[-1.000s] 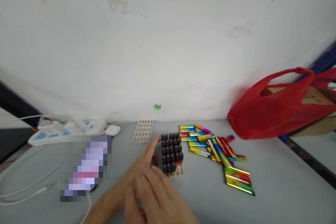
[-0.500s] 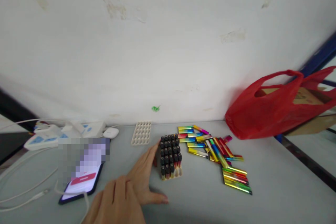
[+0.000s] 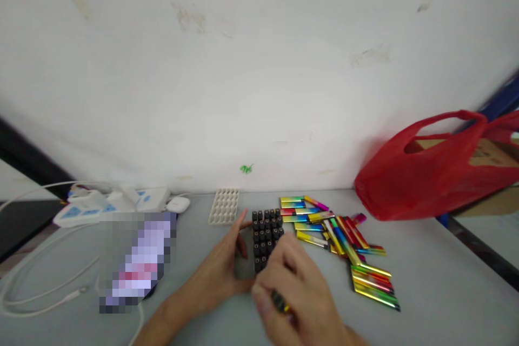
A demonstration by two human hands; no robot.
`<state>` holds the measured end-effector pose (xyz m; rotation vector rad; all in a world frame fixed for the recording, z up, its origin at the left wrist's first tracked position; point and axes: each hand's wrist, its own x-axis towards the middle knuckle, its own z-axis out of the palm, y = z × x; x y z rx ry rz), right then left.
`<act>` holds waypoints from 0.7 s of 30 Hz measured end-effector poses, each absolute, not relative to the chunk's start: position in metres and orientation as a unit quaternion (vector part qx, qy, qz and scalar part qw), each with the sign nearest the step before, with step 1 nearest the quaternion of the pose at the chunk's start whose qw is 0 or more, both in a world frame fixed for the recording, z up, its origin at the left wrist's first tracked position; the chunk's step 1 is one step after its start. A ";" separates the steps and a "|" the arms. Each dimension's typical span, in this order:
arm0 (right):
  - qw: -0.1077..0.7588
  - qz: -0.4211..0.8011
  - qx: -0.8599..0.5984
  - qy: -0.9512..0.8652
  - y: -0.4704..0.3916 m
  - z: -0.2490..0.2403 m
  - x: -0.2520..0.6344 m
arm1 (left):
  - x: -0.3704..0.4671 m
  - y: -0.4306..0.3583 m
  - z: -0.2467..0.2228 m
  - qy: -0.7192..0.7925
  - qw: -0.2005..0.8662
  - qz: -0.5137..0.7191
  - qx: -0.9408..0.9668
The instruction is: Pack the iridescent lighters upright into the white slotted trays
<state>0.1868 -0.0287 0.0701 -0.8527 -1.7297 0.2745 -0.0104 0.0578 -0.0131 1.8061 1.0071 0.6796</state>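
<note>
My left hand [image 3: 219, 265] curves about the near-left side of a pale moulded tray. Its thumb is at the front edge and a finger at the far left, with a gap at the palm. Upright in that tray stand rows of slim tubes with black caps [image 3: 265, 235]. My right hand [image 3: 300, 286], slightly blurred, is over the tray's near end and hides it. Pinched in its fingers is a black-and-yellow tube [image 3: 280, 301], tilted and partly covered. To the right lies a loose pile of shiny metallic coloured tubes [image 3: 340, 235].
A second pale tray [image 3: 225, 205] with bare hollows lies near the wall. On the left are a phone [image 3: 141, 259], a white power strip [image 3: 117, 205], a small white case [image 3: 178, 204] and white cables [image 3: 60, 298]. A red bag [image 3: 413, 178] holding a cardboard box is at right.
My right hand has swung from beside my left wrist to the tray's near end, and a tube now shows in it. The left thumb has drawn in to the tray. The view has shifted slightly.
</note>
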 end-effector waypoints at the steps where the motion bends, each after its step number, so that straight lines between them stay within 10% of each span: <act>1: 0.542 0.176 -0.382 -0.727 -0.024 0.073 0.206 | -0.010 0.055 -0.008 0.417 0.452 0.271 0.741; 8: 0.679 0.388 -0.486 -0.390 0.014 0.050 0.264 | -0.010 0.050 0.003 0.446 0.405 0.271 0.751; 21: 0.642 0.617 -0.370 -0.265 0.021 0.040 0.258 | -0.010 0.052 0.001 0.441 0.377 0.261 0.772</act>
